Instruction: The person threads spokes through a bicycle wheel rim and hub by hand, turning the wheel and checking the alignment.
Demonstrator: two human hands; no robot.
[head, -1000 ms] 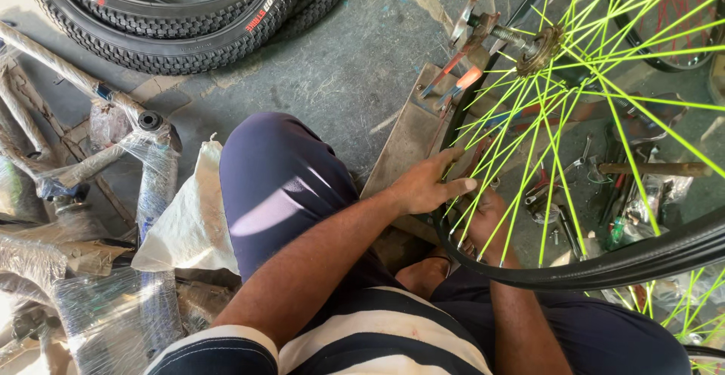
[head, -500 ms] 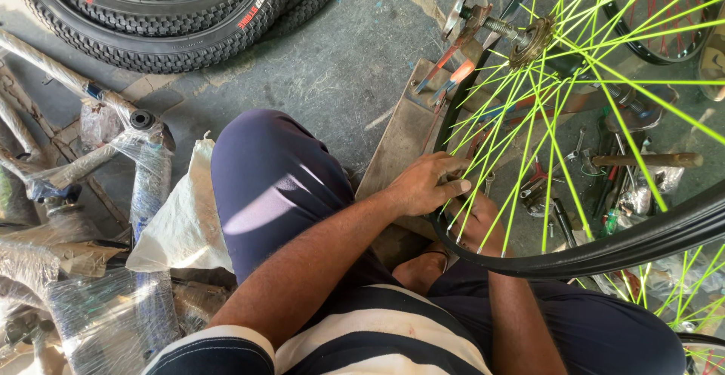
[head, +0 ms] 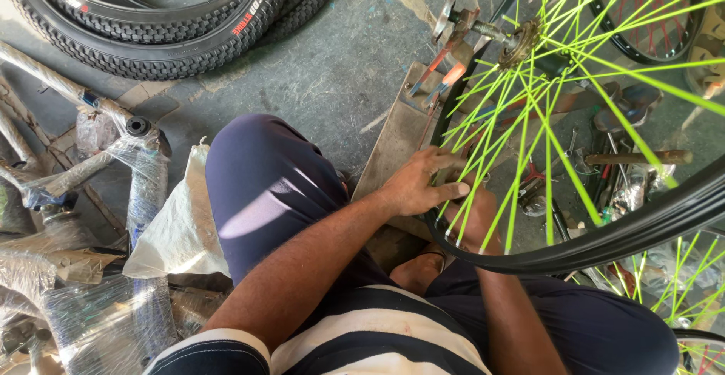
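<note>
While the person sat on the grey concrete floor (head: 332, 80), the black-rimmed bicycle wheel with bright green spokes (head: 604, 239) stood in the right half of the frame, its hub (head: 519, 41) carried near the top on a rusty metal truing stand (head: 408, 129). Compared with the views a moment before, the wheel and stand had slid slightly toward the upper right of the frame, while the hands had kept their place at the lower arc of the rim; the change looked like a small tilt of the head rather than a turn of the wheel, so the work appeared to sit at the same spot on the rim. The left hand (head: 419, 186), at centre frame, lay on the rim's near side with its fingers (head: 453, 191) narrow, pinching at a spoke end by the rim. The right hand (head: 474, 220) sat just behind the spokes, partly hidden by them; I could not tell whether its fingers were closed on anything. A dark blue trouser knee (head: 264, 186) filled the middle. Black knobbly tyres (head: 151, 20) lay stacked at upper left, plastic-wrapped bicycle frames (head: 113, 186) at lower left, and loose hand tools (head: 604, 171) beyond the spokes at right.
</note>
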